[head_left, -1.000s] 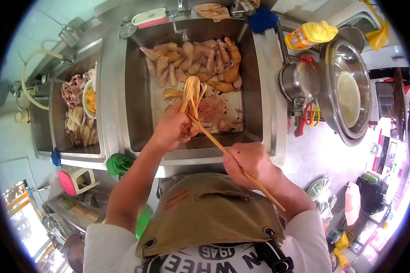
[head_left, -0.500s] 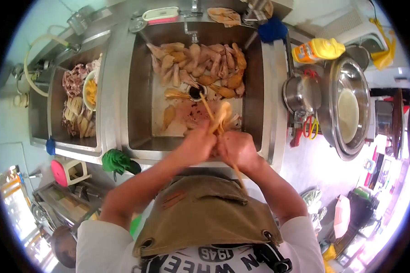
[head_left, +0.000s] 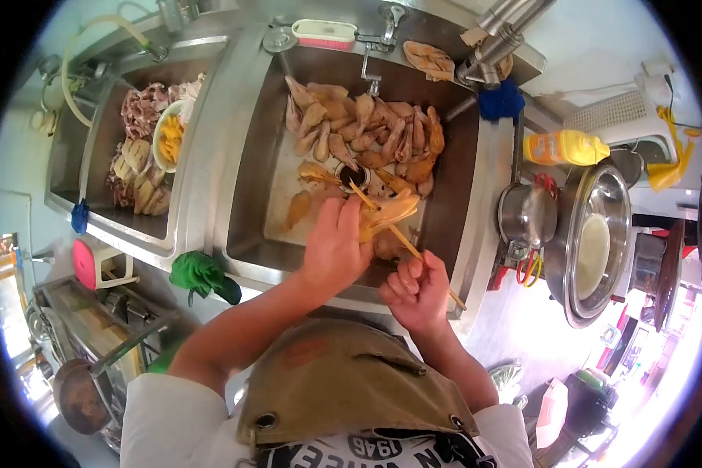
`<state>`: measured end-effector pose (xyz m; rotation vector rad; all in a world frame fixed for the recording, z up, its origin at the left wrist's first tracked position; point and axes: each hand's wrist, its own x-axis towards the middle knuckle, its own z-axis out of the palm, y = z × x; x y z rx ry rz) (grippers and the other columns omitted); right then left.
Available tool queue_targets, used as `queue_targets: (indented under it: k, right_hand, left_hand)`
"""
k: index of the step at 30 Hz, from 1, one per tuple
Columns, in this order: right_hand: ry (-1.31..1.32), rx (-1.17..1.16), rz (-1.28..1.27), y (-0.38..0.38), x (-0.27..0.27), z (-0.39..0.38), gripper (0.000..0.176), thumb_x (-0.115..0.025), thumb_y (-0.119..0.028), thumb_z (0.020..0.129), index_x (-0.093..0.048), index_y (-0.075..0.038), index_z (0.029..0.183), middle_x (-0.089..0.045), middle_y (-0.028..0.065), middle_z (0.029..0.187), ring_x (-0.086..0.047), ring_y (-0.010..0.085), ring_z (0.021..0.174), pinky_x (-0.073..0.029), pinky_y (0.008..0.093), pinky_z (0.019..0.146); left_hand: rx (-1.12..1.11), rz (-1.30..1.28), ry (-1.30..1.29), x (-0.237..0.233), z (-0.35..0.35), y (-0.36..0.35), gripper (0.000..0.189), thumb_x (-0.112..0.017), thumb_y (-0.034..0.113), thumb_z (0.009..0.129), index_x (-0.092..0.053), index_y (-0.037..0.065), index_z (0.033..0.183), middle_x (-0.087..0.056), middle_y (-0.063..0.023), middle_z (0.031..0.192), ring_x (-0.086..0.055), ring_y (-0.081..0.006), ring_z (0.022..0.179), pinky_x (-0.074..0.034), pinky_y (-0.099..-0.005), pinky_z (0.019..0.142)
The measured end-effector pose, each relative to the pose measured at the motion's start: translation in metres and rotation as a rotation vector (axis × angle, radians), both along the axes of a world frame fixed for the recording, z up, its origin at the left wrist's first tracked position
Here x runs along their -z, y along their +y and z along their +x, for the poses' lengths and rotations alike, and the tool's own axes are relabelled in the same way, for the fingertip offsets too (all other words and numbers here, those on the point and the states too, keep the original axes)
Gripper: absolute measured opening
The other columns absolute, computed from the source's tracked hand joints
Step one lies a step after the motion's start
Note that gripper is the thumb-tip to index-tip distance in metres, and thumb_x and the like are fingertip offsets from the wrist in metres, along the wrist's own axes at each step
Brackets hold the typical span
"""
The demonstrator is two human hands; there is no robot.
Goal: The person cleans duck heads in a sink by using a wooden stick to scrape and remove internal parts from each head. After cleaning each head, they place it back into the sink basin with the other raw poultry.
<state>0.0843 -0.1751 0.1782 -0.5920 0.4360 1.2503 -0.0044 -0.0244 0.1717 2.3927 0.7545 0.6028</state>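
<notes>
My left hand [head_left: 335,242] is closed round a yellowish poultry piece [head_left: 390,212] above the near part of the large steel sink [head_left: 242,187]. A long thin wooden stick [head_left: 402,240] runs slantwise past the piece. Its lower part is pinched in my right hand [head_left: 420,292], and its end sticks out beyond the fingers at the lower right. The stick's upper tip lies near the dark round drain [head_left: 352,178]. Many plucked poultry pieces [head_left: 366,125] are heaped at the sink's far side. One loose piece [head_left: 297,209] lies left of my left hand.
A second sink [head_left: 93,156] at the left holds meat and a bowl [head_left: 159,144] of yellow pieces. A green cloth [head_left: 196,273] hangs on the front edge. At the right stand a yellow bottle [head_left: 565,147], a pot [head_left: 522,214] and large metal basins [head_left: 558,242].
My right hand has moved down and right along the stick, away from my left hand. My left hand has shifted slightly around the poultry piece. The camera view has tilted.
</notes>
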Motion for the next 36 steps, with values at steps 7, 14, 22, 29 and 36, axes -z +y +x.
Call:
queue_targets:
  k: [7, 14, 22, 29, 36]
  right_hand:
    - [-0.211, 0.065, -0.133, -0.034, 0.013, 0.02, 0.038, -0.043, -0.031, 0.089, -0.039, -0.012, 0.057, -0.038, 0.0019, 0.048, -0.028, 0.0148, 0.04, -0.026, 0.0309, 0.046]
    - [-1.295, -0.214, -0.212, -0.034, -0.028, 0.021, 0.031, -0.046, -0.018, 0.09, -0.049, -0.002, 0.064, -0.049, 0.0063, 0.058, -0.043, 0.0166, 0.047, -0.034, 0.0293, 0.046]
    - [-1.821, -0.398, -0.266, -0.008, -0.018, 0.02, 0.022, -0.054, -0.005, 0.087, -0.05, -0.002, 0.066, -0.047, 0.0122, 0.057, -0.047, 0.026, 0.048, -0.038, 0.0354, 0.046]
    - [-1.839, -0.365, -0.258, -0.006, -0.014, 0.021, 0.025, -0.052, -0.009, 0.089, -0.052, -0.001, 0.065, -0.051, 0.0124, 0.058, -0.049, 0.0257, 0.049, -0.038, 0.0359, 0.046]
    - [-1.589, -0.298, -0.665, 0.001, 0.039, 0.031, 0.029, -0.054, -0.012, 0.092, -0.052, 0.002, 0.067, -0.046, 0.0122, 0.056, -0.046, 0.0161, 0.05, -0.039, 0.0323, 0.048]
  left_hand:
    - [-0.056, 0.103, 0.005, 0.001, -0.008, 0.038, 0.054, -0.063, 0.007, 0.071, -0.052, 0.01, 0.124, -0.053, -0.0141, 0.102, -0.054, -0.0356, 0.093, -0.048, -0.0439, 0.074]
    - [-0.028, 0.178, 0.057, 0.005, -0.013, 0.042, 0.07, -0.075, 0.004, 0.058, -0.054, 0.01, 0.124, -0.051, -0.0103, 0.099, -0.054, -0.0305, 0.092, -0.049, -0.038, 0.07]
    - [-0.023, 0.174, 0.091, 0.01, -0.015, 0.039, 0.067, -0.076, 0.005, 0.057, -0.055, 0.009, 0.12, -0.051, -0.0106, 0.1, -0.054, -0.031, 0.092, -0.049, -0.0377, 0.071]
    - [-0.042, 0.07, 0.168, 0.018, -0.019, 0.04, 0.067, -0.076, 0.007, 0.058, -0.053, 0.008, 0.121, -0.05, -0.0111, 0.102, -0.054, -0.0323, 0.093, -0.049, -0.0397, 0.071]
    - [-0.11, -0.123, 0.374, 0.045, -0.023, 0.048, 0.05, -0.069, 0.017, 0.073, -0.055, 0.008, 0.12, -0.056, -0.016, 0.109, -0.058, -0.0365, 0.097, -0.051, -0.0427, 0.077]
